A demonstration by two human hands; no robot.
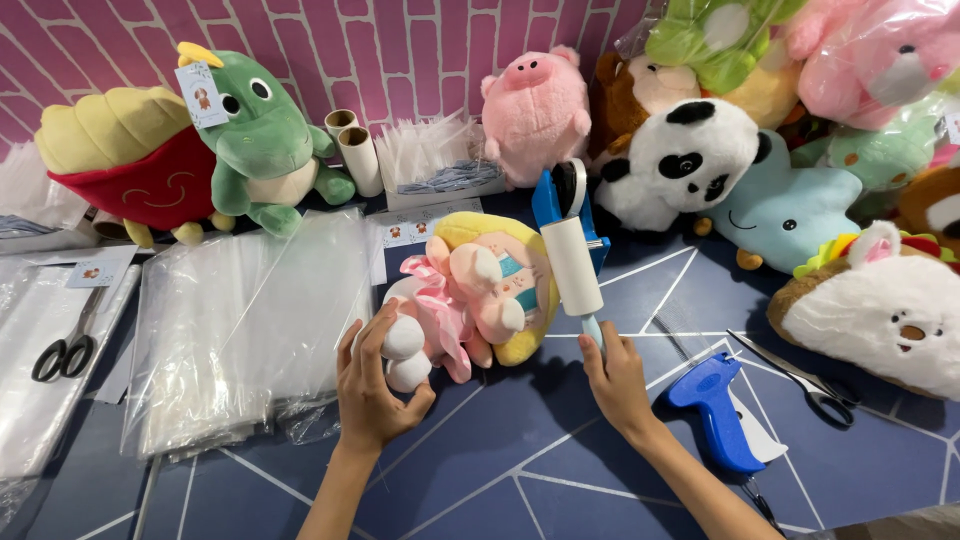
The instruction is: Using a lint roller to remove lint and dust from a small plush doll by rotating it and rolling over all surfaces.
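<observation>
Taking the plush doll (480,295) as landmark: far to its left black scissors (63,354) lie on the counter (520,460), then a stack of clear bags (250,320). The left hand (375,385) has its fingers wrapped around the doll's white legs. The right hand (615,375) grips a lint roller (572,265) against the doll's right side. Lint-cleaning seems underway; the next stroke calls for steadying the doll.

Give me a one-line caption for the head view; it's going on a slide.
Left hand grips a plush doll while right hand holds a lint roller over it.
</observation>
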